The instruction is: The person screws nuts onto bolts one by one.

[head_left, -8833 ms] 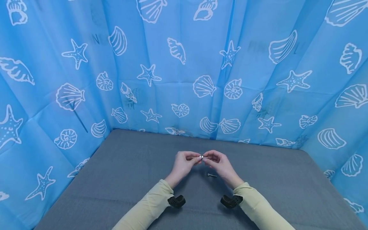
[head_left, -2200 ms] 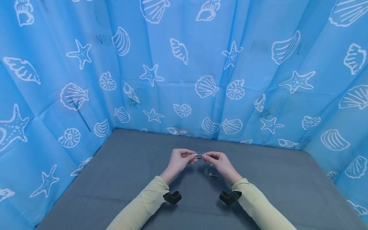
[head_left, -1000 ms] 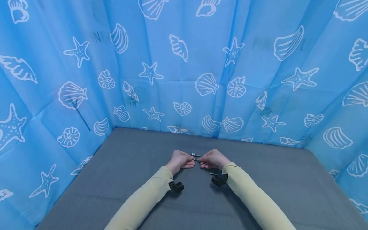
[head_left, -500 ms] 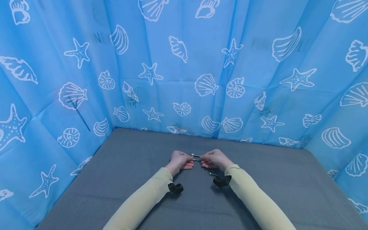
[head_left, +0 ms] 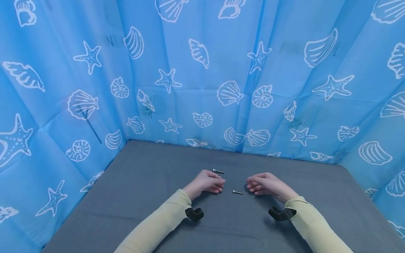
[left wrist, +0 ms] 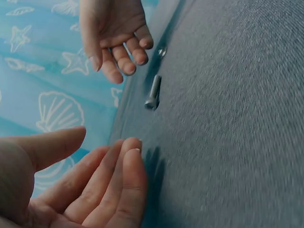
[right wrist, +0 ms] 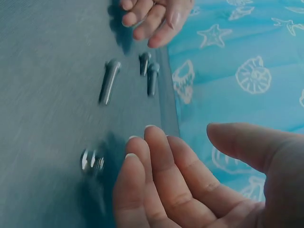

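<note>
My left hand (head_left: 207, 181) hovers over the grey table with loosely bent fingers, holding nothing. Just behind it lies a silver bolt (head_left: 218, 171); a second bolt (right wrist: 145, 64) beside that one is mostly hidden by the hand in the head view. To the right, my right hand (head_left: 269, 184) is also without any object, its thumb apart from the relaxed fingers in the right wrist view. Between the hands a third bolt (head_left: 237, 192) lies on its side. A small shiny nut (head_left: 254, 196) sits on the table close below the right fingertips.
The grey cloth-covered table (head_left: 158, 218) reaches back to a blue curtain (head_left: 202, 105) printed with white shells and starfish. Black wrist mounts (head_left: 282, 213) hang below both forearms, near the tabletop.
Earlier both hands pinched bolts close together. Those bolts now lie on the table; the hands have let go, and the right hand has moved right. The nut has come into sight.
</note>
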A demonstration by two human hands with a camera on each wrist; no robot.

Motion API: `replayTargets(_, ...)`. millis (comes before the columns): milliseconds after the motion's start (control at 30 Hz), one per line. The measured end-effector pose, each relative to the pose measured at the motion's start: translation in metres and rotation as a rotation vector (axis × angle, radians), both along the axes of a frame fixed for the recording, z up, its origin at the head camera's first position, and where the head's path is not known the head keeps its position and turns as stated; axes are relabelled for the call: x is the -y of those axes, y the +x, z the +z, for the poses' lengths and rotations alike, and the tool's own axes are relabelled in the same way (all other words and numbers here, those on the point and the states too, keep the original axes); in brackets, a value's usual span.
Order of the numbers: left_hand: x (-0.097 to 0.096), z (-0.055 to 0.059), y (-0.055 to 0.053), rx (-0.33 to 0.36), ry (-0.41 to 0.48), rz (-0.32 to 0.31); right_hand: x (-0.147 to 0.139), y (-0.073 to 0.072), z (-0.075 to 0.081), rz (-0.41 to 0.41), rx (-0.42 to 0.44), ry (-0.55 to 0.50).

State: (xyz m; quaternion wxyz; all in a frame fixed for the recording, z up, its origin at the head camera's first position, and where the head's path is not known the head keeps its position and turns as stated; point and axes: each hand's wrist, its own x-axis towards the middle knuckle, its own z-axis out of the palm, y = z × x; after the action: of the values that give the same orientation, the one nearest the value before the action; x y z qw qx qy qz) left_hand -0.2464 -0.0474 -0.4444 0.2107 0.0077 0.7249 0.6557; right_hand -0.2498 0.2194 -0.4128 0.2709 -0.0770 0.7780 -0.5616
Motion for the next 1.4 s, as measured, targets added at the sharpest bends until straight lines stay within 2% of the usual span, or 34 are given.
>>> replayTargets(167, -0.011, 0.001, 0.003, 0.006, -0.024, -0.068, -0.014, 0.007, 0.0, 0.02, -0.025, 0.021)
replayTargets(367, -0.02, 0.002, 0.005, 0.007, -0.058, -0.105, -0.019, 0.011, 0.001, 0.052, -0.052, 0.034)
replayTargets(533, -0.03, -0.001, 0.005, -0.005, -0.114, -0.08, -0.02, 0.012, 0.001, 0.067, -0.071, 0.1)
replayTargets(700, -0.039, -0.002, 0.006, -0.077, -0.211, -0.044, -0.021, 0.012, -0.002, 0.086, -0.09, 0.155)
replayTargets(933, -0.047, -0.004, 0.005, -0.171, -0.343, -0.033, -0.019, 0.012, -0.009, 0.105, -0.151, 0.231)
replayTargets(1167, -0.05, -0.008, 0.003, -0.211, -0.351, -0.018, -0.017, 0.009, -0.016, 0.111, -0.236, 0.275)
replayTargets(1400, -0.051, -0.008, 0.006, -0.223, -0.369, 0.019, -0.016, 0.009, -0.021, 0.097, -0.264, 0.309)
